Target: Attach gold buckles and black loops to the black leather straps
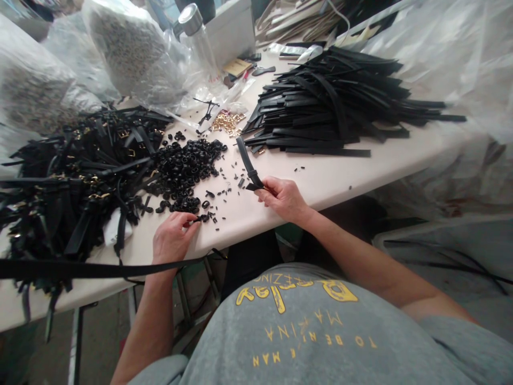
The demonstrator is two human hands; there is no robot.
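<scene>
My right hand (282,199) is closed around the lower end of a black strap (246,159), which rises up and to the left above the table with a small loop around it. At the table's front edge, my left hand (175,235) has thumb and index finger together at the edge of a heap of small black loops (186,168); whether a loop is pinched there is too small to make out. Tiny black bits lie scattered between the two hands. Gold buckles (228,123) sit in a small pile behind the loops.
Many loose black straps (308,107) are stacked at the back right. A tangle of buckled straps (80,187) covers the left of the table (320,184). Plastic bags (124,48), a glass bottle (200,45) and a white box (234,35) stand at the back.
</scene>
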